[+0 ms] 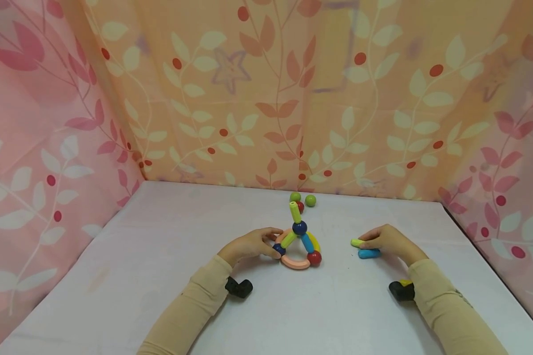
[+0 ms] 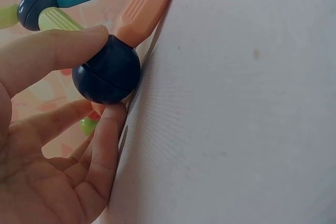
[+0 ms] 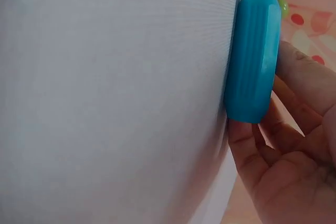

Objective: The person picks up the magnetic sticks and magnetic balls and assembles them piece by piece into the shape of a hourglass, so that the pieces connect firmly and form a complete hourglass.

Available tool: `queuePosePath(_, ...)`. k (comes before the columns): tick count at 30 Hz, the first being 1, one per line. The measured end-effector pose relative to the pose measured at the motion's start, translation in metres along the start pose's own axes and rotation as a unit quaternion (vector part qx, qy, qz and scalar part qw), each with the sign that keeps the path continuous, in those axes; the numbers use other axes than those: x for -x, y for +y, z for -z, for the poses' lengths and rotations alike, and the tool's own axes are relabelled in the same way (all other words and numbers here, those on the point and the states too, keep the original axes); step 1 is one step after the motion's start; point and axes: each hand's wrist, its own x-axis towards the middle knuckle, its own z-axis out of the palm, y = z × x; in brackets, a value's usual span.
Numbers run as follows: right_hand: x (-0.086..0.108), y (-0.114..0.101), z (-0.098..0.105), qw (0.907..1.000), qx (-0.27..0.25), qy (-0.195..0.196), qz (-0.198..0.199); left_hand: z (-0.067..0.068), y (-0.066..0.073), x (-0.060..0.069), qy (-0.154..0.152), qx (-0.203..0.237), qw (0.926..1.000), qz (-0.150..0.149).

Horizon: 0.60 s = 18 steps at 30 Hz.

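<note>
At the left edge of the frame, pink leaf-patterned cloth (image 1: 49,118) is seen; the rear is closed off by orange floral cloth (image 1: 271,98). A black device (image 1: 239,287) is worn below the left wrist, at the cuff of a beige sleeve (image 1: 195,301). Just left of centre, a lower dark blue ball (image 1: 279,250) is pinched between the thumb and fingertips of the left hand (image 1: 250,244), which are parted only by the ball's width. This ball is joined into a standing structure (image 1: 307,241), placed in the lower centre of the frame on the white table (image 1: 160,222). Its base ring is formed by peach arcs (image 1: 295,263) and a yellow arc (image 1: 316,240), with a red ball (image 1: 314,258) at the right. Above it, an upper dark blue ball (image 1: 299,228) is carried by a slanted green rod (image 1: 288,239) and a slanted blue rod (image 1: 308,244), and is topped by a tilted green rod (image 1: 295,213). Behind, two green balls (image 1: 310,200) and another red ball (image 1: 300,206) are seen. Right of centre, a loose green rod (image 1: 356,242) is held by its right end in the curled fingers of the right hand (image 1: 390,241); the grip itself is partly hidden. Just below it lies a loose blue rod (image 3: 253,56).
</note>
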Motion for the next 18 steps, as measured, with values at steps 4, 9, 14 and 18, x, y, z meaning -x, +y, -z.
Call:
queuePosePath(4,0.000,-0.006,-0.006,0.9988,-0.042,0.017,0.018,0.000,-0.001,0.000,0.003,-0.006,1.0000,0.001)
queuePosePath(9,0.002,-0.032,-0.015,0.9934,-0.104,0.024,0.041,0.000,-0.001,0.001,0.005,-0.007,0.9999,0.006)
queuePosePath(14,0.005,-0.065,-0.023,0.9802,-0.179,0.044,0.073,0.000,0.001,0.001,0.006,-0.005,1.0000,-0.001)
queuePosePath(18,0.008,-0.088,-0.034,0.9574,-0.256,0.063,0.117,0.000,0.000,0.001,0.004,-0.005,1.0000,-0.004)
